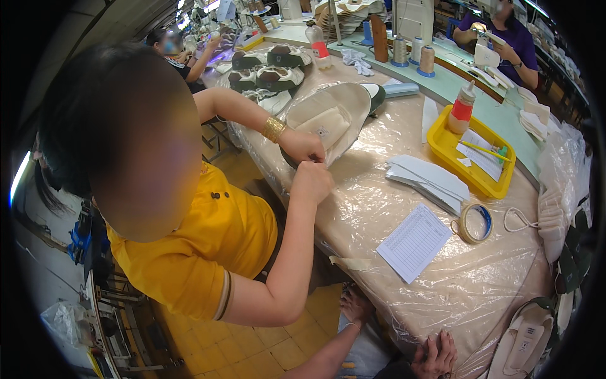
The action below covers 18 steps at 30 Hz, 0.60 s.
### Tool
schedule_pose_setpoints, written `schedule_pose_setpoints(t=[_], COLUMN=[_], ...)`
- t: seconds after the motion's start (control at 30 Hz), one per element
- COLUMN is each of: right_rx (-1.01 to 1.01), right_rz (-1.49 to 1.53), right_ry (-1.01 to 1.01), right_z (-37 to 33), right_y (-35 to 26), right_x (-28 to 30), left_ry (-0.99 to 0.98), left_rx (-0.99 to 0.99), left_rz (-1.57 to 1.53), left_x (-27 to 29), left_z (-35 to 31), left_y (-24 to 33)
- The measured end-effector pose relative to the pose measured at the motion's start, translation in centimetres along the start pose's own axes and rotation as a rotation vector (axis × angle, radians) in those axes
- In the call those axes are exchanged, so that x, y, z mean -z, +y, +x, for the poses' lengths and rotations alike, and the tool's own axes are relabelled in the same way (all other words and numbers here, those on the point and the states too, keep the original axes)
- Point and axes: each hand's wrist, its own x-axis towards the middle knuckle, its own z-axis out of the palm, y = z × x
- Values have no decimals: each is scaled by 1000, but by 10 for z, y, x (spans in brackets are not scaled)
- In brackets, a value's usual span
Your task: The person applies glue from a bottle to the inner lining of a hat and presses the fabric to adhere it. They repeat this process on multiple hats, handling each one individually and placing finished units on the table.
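Observation:
My left hand (357,307) hangs beside the table's near edge, in shade, its fingers loosely apart and nothing visible in them. At the bottom of the view my right hand (435,355) rests on the plastic-covered tabletop (423,309), fingers spread and slightly bent, holding nothing. A printed paper sheet (415,242) lies farther up the table from it. To the right sits a shoe upper with a pale lining (521,344). On my left, a co-worker in a yellow shirt (208,240) pinches the edge of a pale shoe upper (325,123) with both hands.
A yellow tray (499,187) holds a red-labelled bottle (462,108), paper and a yellow pen. Nearby are a stack of white pieces (429,183) and a tape roll (475,224). Several shoes (278,77) and thread cones (427,62) stand farther back. Other people work beyond.

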Motion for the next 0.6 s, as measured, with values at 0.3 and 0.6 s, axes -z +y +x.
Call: schedule_pose_setpoints(t=[0.3, 0.6], right_rx=[7, 9], right_rz=[0, -16], right_ry=[2, 8], right_z=[1, 5], right_y=[0, -2], right_x=[2, 5], left_ry=[-2, 40], left_rx=[17, -4], left_rz=[20, 21], left_x=[2, -4], left_z=[-1, -1], left_y=[2, 0])
